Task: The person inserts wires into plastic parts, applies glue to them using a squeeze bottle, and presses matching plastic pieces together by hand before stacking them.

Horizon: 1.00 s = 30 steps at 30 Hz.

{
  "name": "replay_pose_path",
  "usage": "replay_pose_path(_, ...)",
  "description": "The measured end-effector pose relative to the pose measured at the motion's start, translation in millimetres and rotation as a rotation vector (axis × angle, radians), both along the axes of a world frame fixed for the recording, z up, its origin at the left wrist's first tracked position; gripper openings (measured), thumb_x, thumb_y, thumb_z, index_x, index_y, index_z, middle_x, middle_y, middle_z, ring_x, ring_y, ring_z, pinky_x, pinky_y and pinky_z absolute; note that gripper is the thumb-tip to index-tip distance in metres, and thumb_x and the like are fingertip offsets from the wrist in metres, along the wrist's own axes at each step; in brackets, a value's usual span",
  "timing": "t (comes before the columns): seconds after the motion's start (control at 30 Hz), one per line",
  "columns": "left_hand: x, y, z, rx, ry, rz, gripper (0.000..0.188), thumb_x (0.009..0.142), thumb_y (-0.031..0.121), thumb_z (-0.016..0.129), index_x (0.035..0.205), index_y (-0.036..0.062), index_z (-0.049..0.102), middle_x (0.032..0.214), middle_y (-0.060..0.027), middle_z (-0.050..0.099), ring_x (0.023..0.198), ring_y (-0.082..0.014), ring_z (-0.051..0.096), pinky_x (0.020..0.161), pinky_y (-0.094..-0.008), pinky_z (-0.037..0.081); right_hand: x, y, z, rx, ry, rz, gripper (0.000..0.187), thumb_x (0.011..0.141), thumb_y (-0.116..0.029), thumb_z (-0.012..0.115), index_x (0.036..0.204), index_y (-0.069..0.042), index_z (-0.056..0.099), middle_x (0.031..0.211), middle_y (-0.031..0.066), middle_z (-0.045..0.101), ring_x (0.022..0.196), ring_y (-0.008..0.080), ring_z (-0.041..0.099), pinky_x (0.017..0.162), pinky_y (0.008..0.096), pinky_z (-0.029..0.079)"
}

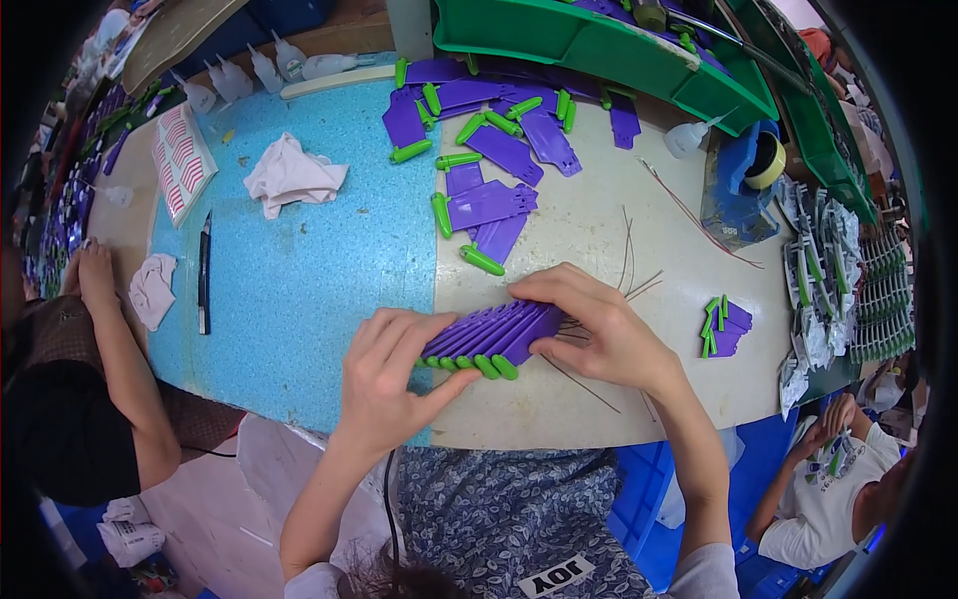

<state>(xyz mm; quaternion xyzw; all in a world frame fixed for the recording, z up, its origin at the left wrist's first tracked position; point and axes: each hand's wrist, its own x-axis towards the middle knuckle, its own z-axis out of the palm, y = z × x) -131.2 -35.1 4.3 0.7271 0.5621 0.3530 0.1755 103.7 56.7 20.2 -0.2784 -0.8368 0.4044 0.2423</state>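
Between my two hands is a stack of purple plastic parts (486, 335) with green rounded ends lined up along its near side. My left hand (391, 374) grips the stack's left end, thumb along the green ends. Around the right end, my right hand (599, 324) closes with fingers on top and thumb at the near side. Beyond my hands lies a loose heap of the same purple pieces with green ends (489, 205). To the right of my right hand rests a small group of such pieces (726, 327). Thin brown wires (589, 384) are partly hidden beneath my right hand.
White cloths (294, 175) and a black knife-like tool (205, 275) lie on the blue mat (299, 329). Squeeze bottles (264, 70) stand at the back. A green bin (599, 55) borders the far edge; a blue tape holder (738, 190) stands right. Other people sit at both sides.
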Motion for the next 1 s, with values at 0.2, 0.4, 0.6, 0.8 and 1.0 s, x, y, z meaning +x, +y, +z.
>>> replay_pose_path(0.2, -2.4, -6.1, -3.1, -0.032, -0.111, -0.042, 0.051, 0.065, 0.014, 0.086, 0.11, 0.0015, 0.067, 0.1, -0.0112, 0.069, 0.092, -0.0298, 0.063, 0.08, -0.0384, 0.048, -2.3, -3.2, -1.5, 0.019, -0.075, 0.022, 0.055, 0.071, -0.001, 0.078, 0.123, 0.0, 0.06, 0.11, 0.0144, 0.064, 0.099, 0.0313, 0.064, 0.085, 0.0378, 0.053)
replay_pose_path(0.4, -1.2, -7.3, -3.8, -0.024, -0.095, -0.046, 0.055, 0.063, 0.015, 0.087, 0.112, 0.0002, 0.066, 0.102, -0.0111, 0.069, 0.093, -0.0289, 0.063, 0.08, -0.0379, 0.048, -2.6, -5.2, 2.9, -0.029, -0.042, -0.053, 0.05, 0.073, -0.001, 0.076, 0.12, 0.0, 0.059, 0.104, 0.0155, 0.063, 0.096, 0.0321, 0.064, 0.082, 0.0389, 0.054)
replay_pose_path(0.6, 18.3, -2.9, 16.1, -0.017, 0.158, 0.1, 0.046, 0.071, 0.014, 0.076, 0.115, 0.008, 0.068, 0.137, -0.0133, 0.051, 0.128, -0.0365, 0.042, 0.104, -0.0515, 0.031, 15.8, -5.3, -1.4, -0.105, -0.016, -0.201, 0.049, 0.074, 0.004, 0.075, 0.121, 0.0, 0.062, 0.108, 0.0132, 0.064, 0.093, 0.0234, 0.066, 0.084, 0.0336, 0.054)
replay_pose_path(0.8, 48.1, 20.6, 6.2, -0.032, 0.029, -0.035, 0.028, 0.071, 0.005, 0.074, 0.098, 0.0062, 0.069, 0.129, -0.0121, 0.059, 0.125, -0.0362, 0.047, 0.102, -0.0472, 0.036, 32.9, -8.2, -4.5, -0.585, 0.244, -0.307, 0.047, 0.077, 0.008, 0.073, 0.122, -0.002, 0.064, 0.11, 0.0088, 0.068, 0.096, 0.0169, 0.064, 0.086, 0.0302, 0.052)
replay_pose_path(1.0, 37.1, 29.6, 21.4, -0.197, -0.601, 0.067, 0.017, 0.083, 0.001, 0.07, 0.1, -0.0002, 0.064, 0.116, -0.0137, 0.066, 0.105, -0.0251, 0.061, 0.092, -0.0354, 0.048, 53.4, 19.4, -1.5, -0.147, 0.101, -0.554, 0.046, 0.077, -0.004, 0.078, 0.12, 0.003, 0.062, 0.117, 0.0128, 0.065, 0.107, 0.0198, 0.061, 0.094, 0.0331, 0.049)
